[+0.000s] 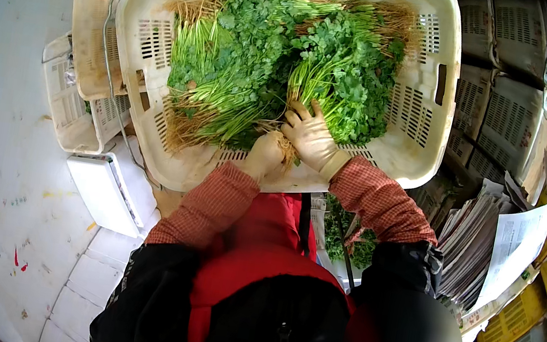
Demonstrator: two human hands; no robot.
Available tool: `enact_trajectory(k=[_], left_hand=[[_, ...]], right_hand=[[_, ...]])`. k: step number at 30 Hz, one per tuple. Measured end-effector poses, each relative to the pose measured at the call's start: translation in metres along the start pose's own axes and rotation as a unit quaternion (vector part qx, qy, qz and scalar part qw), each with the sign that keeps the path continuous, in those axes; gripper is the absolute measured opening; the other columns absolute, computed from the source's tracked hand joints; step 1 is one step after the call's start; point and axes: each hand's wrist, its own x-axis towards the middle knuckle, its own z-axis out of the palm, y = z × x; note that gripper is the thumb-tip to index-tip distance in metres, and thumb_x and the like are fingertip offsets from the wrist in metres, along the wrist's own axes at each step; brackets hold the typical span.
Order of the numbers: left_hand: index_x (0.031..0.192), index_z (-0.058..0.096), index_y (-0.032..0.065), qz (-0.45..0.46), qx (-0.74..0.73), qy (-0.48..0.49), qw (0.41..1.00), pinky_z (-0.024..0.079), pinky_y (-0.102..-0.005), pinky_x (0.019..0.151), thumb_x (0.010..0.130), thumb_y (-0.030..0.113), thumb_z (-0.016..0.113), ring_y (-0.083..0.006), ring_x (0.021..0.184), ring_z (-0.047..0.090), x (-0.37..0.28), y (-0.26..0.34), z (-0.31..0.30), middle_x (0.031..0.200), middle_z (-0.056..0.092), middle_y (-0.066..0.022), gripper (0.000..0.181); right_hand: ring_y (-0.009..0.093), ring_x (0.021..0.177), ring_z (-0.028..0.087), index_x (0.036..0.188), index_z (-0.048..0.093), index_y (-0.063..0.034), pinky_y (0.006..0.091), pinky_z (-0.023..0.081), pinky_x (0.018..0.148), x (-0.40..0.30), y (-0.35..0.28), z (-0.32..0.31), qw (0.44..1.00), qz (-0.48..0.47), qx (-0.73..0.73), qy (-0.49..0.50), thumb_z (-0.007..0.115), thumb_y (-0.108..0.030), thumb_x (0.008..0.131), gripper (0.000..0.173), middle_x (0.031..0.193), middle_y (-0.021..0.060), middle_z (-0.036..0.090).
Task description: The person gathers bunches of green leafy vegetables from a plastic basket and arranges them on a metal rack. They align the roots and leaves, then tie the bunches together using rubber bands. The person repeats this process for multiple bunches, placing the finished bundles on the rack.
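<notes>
Bunches of green coriander (253,56) with brown roots lie in a large cream plastic crate (182,178) before me. Both hands wear pale gloves and meet at the crate's near side. My left hand (264,152) is curled against a tuft of brown roots (286,147); its fingers are mostly hidden, but it appears to grip the tuft. Just right of it, my right hand (310,135) lies palm down with its fingers apart. Its fingertips touch the lower stems of a bright green bunch (313,81), whose leaves spread to the right.
Other plastic crates (97,17) stand left of mine, near a bent metal rod (110,56) and a white box (103,193). To the right are stacked crates (508,110) and a pile of papers (470,237). More greens (343,234) lie below the near rim.
</notes>
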Motion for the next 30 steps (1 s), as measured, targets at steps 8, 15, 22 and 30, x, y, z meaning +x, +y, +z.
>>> enact_trajectory(k=[8,15,22,30], left_hand=[[0.143,0.025,0.0012,0.151,0.401,0.247,0.869,0.02,-0.0477,0.112,0.09,0.044,0.052,-0.0347,0.134,0.029,0.035,-0.034,-0.05,0.145,0.03,-0.021,0.073],[0.145,0.022,0.0042,0.062,0.646,0.07,0.758,0.013,-0.0606,0.108,0.088,0.053,0.048,-0.0384,0.138,0.018,0.054,-0.035,-0.03,0.149,0.02,-0.0217,0.079],[0.145,0.022,0.0053,0.035,0.636,0.064,0.769,0.014,-0.0598,0.108,0.085,0.055,0.051,-0.0387,0.139,0.014,0.055,-0.032,-0.028,0.15,0.018,-0.0228,0.084],[0.146,0.016,0.0055,0.417,0.209,0.085,0.881,0.019,-0.0468,0.112,0.077,0.068,0.054,-0.0353,0.138,0.02,-0.082,0.206,-0.071,0.149,0.02,-0.0217,0.101]], right_hand=[[0.022,0.12,0.047,0.084,0.067,-0.0155,0.0473,0.026,0.108,-0.049,0.05,-0.011,0.955,0.05,0.095,0.276,0.062,-0.008,0.071,0.016,0.112,-0.003,0.063],[0.028,0.114,0.051,0.078,0.06,-0.0038,0.0383,0.039,0.094,-0.105,0.088,-0.061,0.867,0.078,0.292,0.397,0.068,-0.005,0.071,0.011,0.102,0.0079,0.064],[0.026,0.106,0.052,0.082,0.06,-0.0013,0.0394,0.042,0.092,-0.152,0.083,-0.173,0.722,0.099,0.449,0.517,0.065,0.001,0.071,0.012,0.102,0.0099,0.06],[0.028,0.103,0.056,0.087,0.062,-0.002,0.0451,0.039,0.097,-0.23,-0.002,-0.237,0.695,-0.009,0.434,0.574,0.068,-0.008,0.069,0.02,0.101,0.0123,0.062]])
